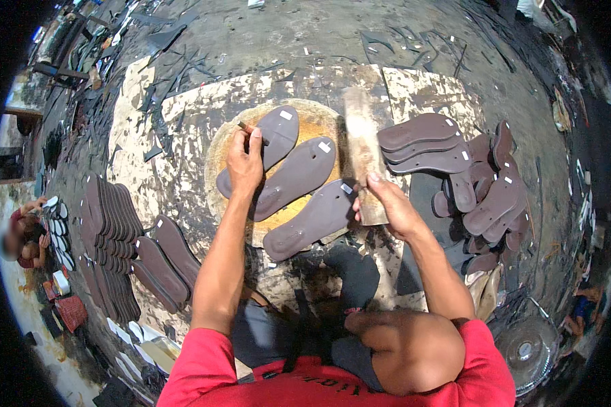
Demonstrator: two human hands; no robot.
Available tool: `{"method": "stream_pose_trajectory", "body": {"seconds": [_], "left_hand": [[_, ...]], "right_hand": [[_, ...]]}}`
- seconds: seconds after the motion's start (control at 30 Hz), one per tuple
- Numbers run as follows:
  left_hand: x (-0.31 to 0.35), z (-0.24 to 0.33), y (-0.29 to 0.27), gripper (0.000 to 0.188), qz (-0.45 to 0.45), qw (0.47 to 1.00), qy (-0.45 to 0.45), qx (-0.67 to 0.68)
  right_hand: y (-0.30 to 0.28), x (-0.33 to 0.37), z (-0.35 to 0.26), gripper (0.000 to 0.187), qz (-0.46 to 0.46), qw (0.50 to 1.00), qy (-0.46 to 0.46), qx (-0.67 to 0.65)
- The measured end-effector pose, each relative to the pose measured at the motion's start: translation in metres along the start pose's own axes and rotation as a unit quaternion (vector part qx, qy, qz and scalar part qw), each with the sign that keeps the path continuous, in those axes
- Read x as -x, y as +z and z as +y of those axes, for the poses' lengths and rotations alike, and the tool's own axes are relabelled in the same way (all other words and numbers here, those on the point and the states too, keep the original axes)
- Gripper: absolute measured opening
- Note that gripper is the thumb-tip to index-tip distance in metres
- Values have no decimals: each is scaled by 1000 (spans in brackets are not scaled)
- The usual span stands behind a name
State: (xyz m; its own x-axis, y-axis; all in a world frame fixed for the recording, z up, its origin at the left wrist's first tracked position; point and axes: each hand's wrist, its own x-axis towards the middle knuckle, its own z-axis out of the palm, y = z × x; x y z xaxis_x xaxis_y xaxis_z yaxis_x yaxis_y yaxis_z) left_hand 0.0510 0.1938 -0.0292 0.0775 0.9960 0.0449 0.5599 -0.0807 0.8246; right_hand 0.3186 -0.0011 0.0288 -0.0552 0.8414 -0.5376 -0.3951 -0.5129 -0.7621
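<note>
My left hand (244, 161) is closed around a short brown hand punch (246, 127), its lower end over the farthest of three brown sandal soles (282, 129). The middle sole (299, 178) and the nearest sole (310, 222) lie slantwise beside it, each with a small white label and a hole near the label. All three rest on a round, worn wooden block (218, 146). In my right hand (394, 209) is a long flat bar (365, 156), gripped at its near end. Its far part is blurred, and it hangs at the block's right edge.
Stacked soles (112, 224) and loose soles (163, 264) lie at the left. A heap of soles (499, 203) is at the right, next to a few overlapping ones (421, 139). Dark scraps litter the floor. A fan (525, 351) stands near right; another person (27, 234) sits far left.
</note>
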Motion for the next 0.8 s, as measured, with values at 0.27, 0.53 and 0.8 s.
{"method": "stream_pose_trajectory", "body": {"seconds": [0.27, 0.53, 0.8], "left_hand": [[-20, 24, 27, 23, 7, 980, -56, 192], [-14, 10, 33, 25, 30, 995, 5, 97], [-11, 12, 37, 18, 85, 989, 114, 48]], "right_hand": [[3, 1, -14, 52, 13, 1000, -13, 10], [22, 9, -48, 54, 38, 998, 14, 46], [82, 34, -162, 86, 116, 908, -368, 162]]}}
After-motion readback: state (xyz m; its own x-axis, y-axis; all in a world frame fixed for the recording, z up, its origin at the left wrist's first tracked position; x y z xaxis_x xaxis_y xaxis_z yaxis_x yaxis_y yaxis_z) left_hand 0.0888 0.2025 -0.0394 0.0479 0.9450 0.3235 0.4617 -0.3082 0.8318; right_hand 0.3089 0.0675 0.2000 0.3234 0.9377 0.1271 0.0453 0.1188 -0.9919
